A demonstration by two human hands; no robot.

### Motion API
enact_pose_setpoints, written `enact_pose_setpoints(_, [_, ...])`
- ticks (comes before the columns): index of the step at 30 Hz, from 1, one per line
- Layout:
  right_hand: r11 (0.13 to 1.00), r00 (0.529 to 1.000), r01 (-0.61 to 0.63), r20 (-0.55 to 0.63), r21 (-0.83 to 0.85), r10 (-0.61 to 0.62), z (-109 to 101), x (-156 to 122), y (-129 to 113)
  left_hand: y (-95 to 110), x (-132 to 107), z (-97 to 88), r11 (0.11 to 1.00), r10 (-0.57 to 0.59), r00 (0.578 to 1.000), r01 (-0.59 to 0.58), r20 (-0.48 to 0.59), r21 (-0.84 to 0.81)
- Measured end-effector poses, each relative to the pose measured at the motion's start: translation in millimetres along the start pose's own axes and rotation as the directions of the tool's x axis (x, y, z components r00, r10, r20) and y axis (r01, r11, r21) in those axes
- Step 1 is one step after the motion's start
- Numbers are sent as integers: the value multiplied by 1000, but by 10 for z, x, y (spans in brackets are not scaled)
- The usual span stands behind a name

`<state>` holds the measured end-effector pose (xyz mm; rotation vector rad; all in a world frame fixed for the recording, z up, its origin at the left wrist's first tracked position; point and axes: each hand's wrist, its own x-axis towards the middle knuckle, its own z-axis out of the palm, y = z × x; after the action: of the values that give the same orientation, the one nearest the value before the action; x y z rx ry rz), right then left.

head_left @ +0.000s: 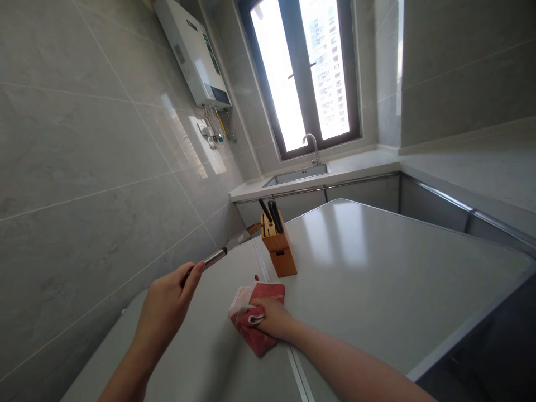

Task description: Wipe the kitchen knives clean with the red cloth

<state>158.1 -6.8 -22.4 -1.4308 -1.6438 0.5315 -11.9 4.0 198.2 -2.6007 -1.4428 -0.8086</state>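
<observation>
My left hand is closed around the handle of a kitchen knife, whose steel-coloured shank and pale blade reach toward the wall and the wooden knife block. The blade stays apart from the block. My right hand presses on a folded red-and-white cloth lying on the pale grey countertop, with the fingers over its white fold. Part of the cloth is hidden under that hand.
Several dark-handled knives stand in the block. A metal seam runs across the countertop. Beyond it are a steel sink with a curved faucet, a window, and a wall-mounted water heater. Tiled wall runs along the left.
</observation>
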Motion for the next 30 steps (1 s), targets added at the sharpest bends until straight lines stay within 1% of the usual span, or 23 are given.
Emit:
enact_pose_setpoints(3, [1000, 1000, 4, 4, -12, -4, -4, 1, 0, 70, 45, -51, 998, 19, 1000, -20, 9, 63])
enact_pose_setpoints(5, [1000, 1000, 18, 3, -9, -18, -12, -3, -6, 134, 99, -91, 995, 35, 999, -35, -3, 95])
enact_pose_setpoints(8, [1000, 1000, 19, -5, -18, -19, -23, -14, -17, 270, 229, -161, 993, 57, 995, -48, -78, 112])
enact_pose_setpoints(11, [1000, 1000, 11, -5, -14, -11, -35, -22, -25, 440, 421, -231, 995, 80, 981, -67, -179, 81])
enact_pose_setpoints(14, [1000, 1000, 14, 9, -1, -14, -54, -29, -39, 612, 652, -274, 992, 117, 953, -97, -278, 86])
enact_pose_setpoints(16, [1000, 1000, 12, 16, 1, -12, -68, -34, -54, 717, 815, -282, 986, 159, 936, -131, -316, 107])
enact_pose_setpoints(18, [1000, 1000, 4, 25, 4, -4, -80, -38, -70, 813, 977, -273, 979, 187, 925, -149, -332, 138])
enact_pose_setpoints(21, [1000, 999, -9, 33, -14, 10, -88, -41, -85, 935, 1204, -222, 970, 214, 924, -163, -316, 179])
enact_pose_setpoints(24, [1000, 1000, -8, 25, -25, 8, -84, -37, -84, 1027, 1386, -111, 959, 235, 941, -185, -242, 213])
enact_pose_setpoints(27, [1000, 999, -14, 32, -24, 14, -81, -33, -76, 1082, 1492, 48, 951, 225, 962, -182, -157, 249])
enact_pose_setpoints(30, [1000, 998, -16, 54, -23, 17, -95, -33, -77, 1095, 1526, 206, 945, 201, 976, -170, -87, 280])
